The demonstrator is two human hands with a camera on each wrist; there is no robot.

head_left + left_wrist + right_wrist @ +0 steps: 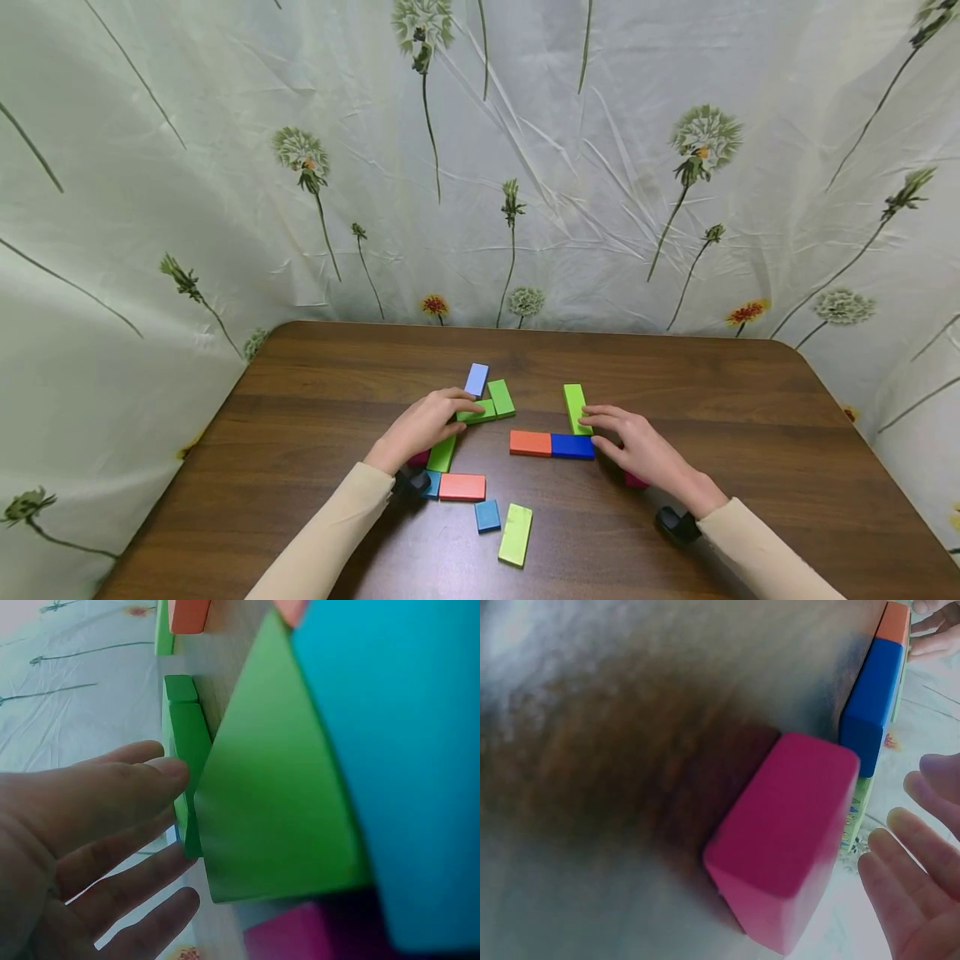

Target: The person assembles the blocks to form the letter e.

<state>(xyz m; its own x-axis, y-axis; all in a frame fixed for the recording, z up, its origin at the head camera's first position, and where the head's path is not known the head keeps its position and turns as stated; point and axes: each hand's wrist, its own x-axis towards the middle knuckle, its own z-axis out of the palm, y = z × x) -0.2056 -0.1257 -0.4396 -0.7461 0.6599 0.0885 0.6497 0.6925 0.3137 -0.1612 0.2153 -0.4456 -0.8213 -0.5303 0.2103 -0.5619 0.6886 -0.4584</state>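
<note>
My left hand point(429, 423) reaches over a green block point(489, 408), its fingertips at the top and the thumb at the near side. In the left wrist view the thumb overlaps that block and the other fingers stretch out loosely. Touching its right end is a second green block point(501, 398), with a light blue block point(476, 378) behind. On the right, the fingertips of my right hand point(643, 446) lie beside a lime block point(573, 404) and the end of a dark blue block point(572, 447). A magenta block point(780, 817) sits under that wrist, partly hidden in the head view.
An orange block point(530, 443) adjoins the dark blue one. Near the left wrist are another green block point(442, 454), a coral block point(462, 487) and a blue block point(432, 484). A small blue block point(487, 516) and yellow-green block point(515, 535) lie nearer on the wooden table point(675, 375).
</note>
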